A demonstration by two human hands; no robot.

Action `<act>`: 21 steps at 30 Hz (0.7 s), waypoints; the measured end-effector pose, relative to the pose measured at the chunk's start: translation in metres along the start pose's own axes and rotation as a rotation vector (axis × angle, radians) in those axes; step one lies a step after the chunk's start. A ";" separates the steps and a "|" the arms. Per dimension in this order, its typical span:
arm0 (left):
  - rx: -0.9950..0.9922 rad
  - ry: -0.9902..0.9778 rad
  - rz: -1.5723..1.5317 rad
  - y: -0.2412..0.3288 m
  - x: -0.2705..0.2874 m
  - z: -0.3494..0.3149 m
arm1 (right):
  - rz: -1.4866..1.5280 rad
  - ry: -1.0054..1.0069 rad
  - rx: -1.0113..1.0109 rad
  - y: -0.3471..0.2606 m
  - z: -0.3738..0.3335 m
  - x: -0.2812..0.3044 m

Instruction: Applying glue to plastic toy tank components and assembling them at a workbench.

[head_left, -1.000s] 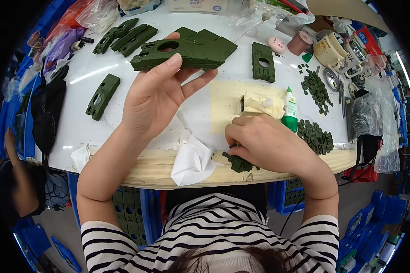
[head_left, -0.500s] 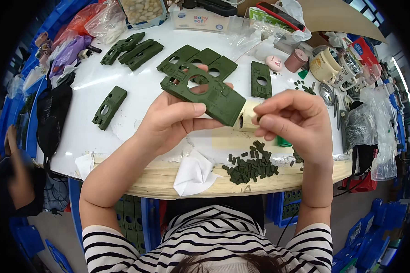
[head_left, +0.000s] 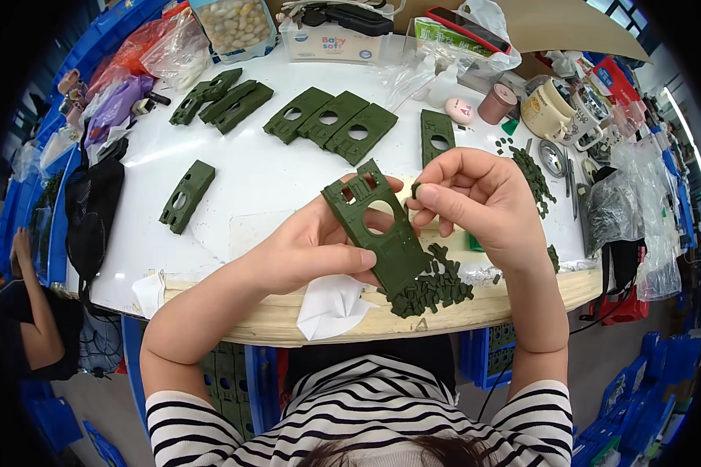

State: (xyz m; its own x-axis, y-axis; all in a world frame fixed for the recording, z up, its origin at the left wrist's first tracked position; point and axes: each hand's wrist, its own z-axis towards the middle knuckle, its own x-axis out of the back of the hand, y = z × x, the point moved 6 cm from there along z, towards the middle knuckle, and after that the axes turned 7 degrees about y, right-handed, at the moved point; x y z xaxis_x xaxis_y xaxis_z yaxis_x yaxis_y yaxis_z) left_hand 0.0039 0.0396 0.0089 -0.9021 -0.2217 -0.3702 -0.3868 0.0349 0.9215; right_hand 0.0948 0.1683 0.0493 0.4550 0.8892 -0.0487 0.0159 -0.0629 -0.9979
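Observation:
My left hand [head_left: 304, 245] grips a dark green plastic model tank hull [head_left: 399, 247], thumb across its face and fingers behind. The hull is tilted, with a large round hole and smaller rectangular openings near its upper end. Close to its right edge, my right hand [head_left: 475, 194] pinches a small dark green piece [head_left: 415, 190] between thumb and forefinger; its exact shape is too small to tell. Below the hands lies a pile of small dark green pieces [head_left: 438, 289], partly covered by the hull. A cream-coloured object behind my right hand is mostly hidden.
Other green hulls [head_left: 295, 114] lie across the white table [head_left: 241, 171]. More small parts [head_left: 531, 177] are scattered at the right, near tweezers [head_left: 575, 187] and cups [head_left: 549, 109]. A white tissue [head_left: 331, 307] rests on the wooden front edge. A clear plastic box [head_left: 335, 40] stands at the back.
The hull has come down and nearer to me and turned steeper, uncovering the hulls behind it. My right hand has shifted slightly left, and the small piece now shows at its fingertips.

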 end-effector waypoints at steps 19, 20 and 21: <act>-0.042 -0.088 0.092 -0.016 -0.011 -0.004 | -0.469 0.055 0.534 -0.003 -0.010 -0.027; -0.031 -0.084 0.095 -0.016 -0.011 -0.004 | -0.484 0.043 0.522 -0.003 -0.011 -0.027; -0.020 -0.080 0.089 -0.015 -0.011 -0.004 | -0.500 0.030 0.510 -0.004 -0.011 -0.027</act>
State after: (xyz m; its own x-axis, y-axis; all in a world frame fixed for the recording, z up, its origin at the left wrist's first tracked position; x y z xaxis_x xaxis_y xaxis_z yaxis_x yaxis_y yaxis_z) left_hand 0.0207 0.0379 -0.0006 -0.9456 -0.1398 -0.2939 -0.3009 0.0313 0.9532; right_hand 0.0919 0.1392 0.0550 0.5268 0.7427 0.4133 -0.1863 0.5753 -0.7964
